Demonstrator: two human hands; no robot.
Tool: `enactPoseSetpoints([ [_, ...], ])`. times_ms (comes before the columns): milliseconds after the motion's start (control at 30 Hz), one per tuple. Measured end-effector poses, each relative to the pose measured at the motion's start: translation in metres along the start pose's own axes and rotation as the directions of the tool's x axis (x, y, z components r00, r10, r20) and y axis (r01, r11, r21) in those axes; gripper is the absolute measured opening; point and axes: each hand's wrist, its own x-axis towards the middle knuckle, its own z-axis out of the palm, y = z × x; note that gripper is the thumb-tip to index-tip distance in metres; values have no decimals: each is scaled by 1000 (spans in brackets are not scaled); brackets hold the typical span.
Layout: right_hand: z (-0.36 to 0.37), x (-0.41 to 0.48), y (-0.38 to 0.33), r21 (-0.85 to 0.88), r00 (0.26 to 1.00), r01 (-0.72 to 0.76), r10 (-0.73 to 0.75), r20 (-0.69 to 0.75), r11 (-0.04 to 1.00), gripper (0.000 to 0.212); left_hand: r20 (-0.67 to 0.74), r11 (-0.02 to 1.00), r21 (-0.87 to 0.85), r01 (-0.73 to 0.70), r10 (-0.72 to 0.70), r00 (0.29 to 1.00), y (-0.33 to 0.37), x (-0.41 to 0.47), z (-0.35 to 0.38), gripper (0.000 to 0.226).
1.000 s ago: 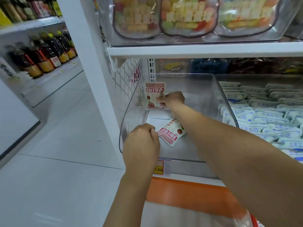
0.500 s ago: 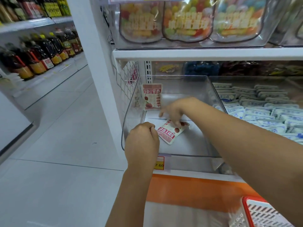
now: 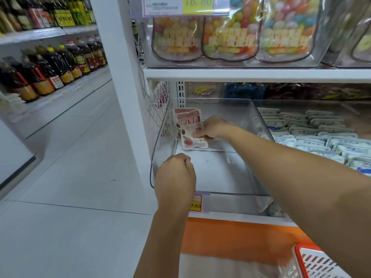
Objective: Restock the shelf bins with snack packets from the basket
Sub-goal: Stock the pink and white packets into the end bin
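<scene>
As we face the end of the aisle, the white shelf unit [image 3: 241,75] fills the view from 12 to 3 o'clock, its boards running off to the right. On the lower board sits a clear plastic bin [image 3: 216,173], its floor mostly bare. Just beside it at 3 o'clock, a second bin [image 3: 301,101] holds rows of blue-and-white packets [image 3: 321,137]. On the board above, at 12 o'clock, 3 bags of coloured sweets [image 3: 230,37] stand side by side. Across the aisle at 10 o'clock, dark bottles [image 3: 50,71] line another shelf. A red-rimmed basket [image 3: 313,261] shows at 5 o'clock, cut by the frame edge, so we cannot tell what lies in it.

Our left hand [image 3: 175,177] is at the clear plastic bin's 7 o'clock corner, fingers curled tight over the top edge of its left wall. Our right hand [image 3: 214,127] reaches to the 11 o'clock corner and pinches a pink-and-white snack packet [image 3: 189,140] between thumb and fingers. We cannot tell whether its lower edge rests on the floor of the bin or sits just above it. Close behind it, 1 more packet of the same kind [image 3: 186,115] stands upright against the back wall. A yellow price tag [image 3: 195,205] reading 7.60 hangs under the bin's front edge, partly hidden by our left wrist. Another price label [image 3: 198,3], reading 16.80, sits at 12 o'clock.
</scene>
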Motion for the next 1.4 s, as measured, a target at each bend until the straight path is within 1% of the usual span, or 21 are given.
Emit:
enactPoseSetpoints([
  [67, 16, 8, 0, 172, 992, -73, 90, -90, 982, 37, 4, 1000, -1, -2, 2, 1000, 0, 0, -1, 29],
  [200, 43, 15, -1, 198, 981, -97, 127, -145, 975, 30, -1, 1000, 14, 0, 0, 1000, 1, 1, -1, 30],
  [367, 49, 15, -3, 319, 962, -75, 153, -225, 945, 37, -10, 1000, 16, -1, 1, 1000, 2, 2, 2, 29],
  [467, 44, 10, -10, 416, 957, -102, 204, -209, 903, 59, -22, 999, 0, -38, 38, 999, 0, 2, 3, 25],
  [533, 38, 2, -15, 398, 956, -149, 235, -176, 905, 66, -53, 997, -34, -68, 67, 996, -3, 2, 4, 25],
  [567, 33, -6, -19, 352, 959, -144, 217, -180, 925, 60, -76, 995, -63, -81, 76, 994, -4, 2, 5, 25],
  [600, 28, -17, -22, 290, 967, -113, 172, -188, 950, 49, -104, 991, -90, -97, 87, 991, -6, 2, 6, 25],
  [667, 16, -49, -26, 185, 977, -26, 64, -201, 982, 17, -169, 982, -120, -146, 125, 978, -6, -1, 6, 25],
  [700, 9, -72, -26, 176, 979, 32, 5, -201, 984, 18, -203, 976, -124, -177, 149, 968, -3, -5, 5, 24],
  [733, 3, -95, -25, 174, 976, 102, -65, -207, 979, 27, -242, 971, -127, -202, 167, 956, 1, -9, 3, 22],
  [800, -8, -146, -12, 102, 946, 230, -198, -257, 968, 33, -305, 962, -150, -230, 176, 936, 12, -23, 0, 19],
  [867, -18, -195, 11, 21, 906, 319, -298, -299, 948, 38, -312, 949, -181, -258, 194, 930, 26, -40, -2, 29],
  [933, -25, -241, 45, 22, 896, 340, -316, -312, 940, 39, -243, 938, -194, -288, 239, 940, 39, -60, 1, 41],
  [967, -28, -262, 64, 33, 899, 334, -308, -313, 942, 39, -172, 938, -192, -288, 257, 951, 44, -72, 6, 44],
  [1033, -29, -294, 108, 63, 922, 282, -252, -296, 957, 40, 29, 949, -163, -270, 278, 960, 55, -97, 24, 45],
  [1067, -28, -306, 132, 56, 938, 233, -209, -278, 971, 41, 134, 951, -134, -279, 296, 946, 60, -111, 37, 44],
  [1133, -22, -323, 185, 3, 973, 77, -74, -218, 997, 40, 352, 945, -49, -323, 319, 880, 73, -141, 67, 39],
  [1200, -14, -338, 237, -48, 989, -105, 100, -105, 993, 39, 550, 926, 34, -376, 297, 781, 83, -170, 96, 34],
  [1267, -3, -354, 287, -90, 960, -278, 280, 17, 956, 37, 676, 923, 64, -380, 240, 697, 90, -196, 118, 33],
  [1300, 3, -363, 311, -97, 931, -354, 360, 59, 930, 35, 726, 939, 66, -339, 188, 661, 92, -207, 124, 32],
  [1400, 17, -389, 367, -105, 872, -465, 475, 121, 879, 35, 829, 963, 97, -253, 62, 555, 83, -228, 149, 30],
])
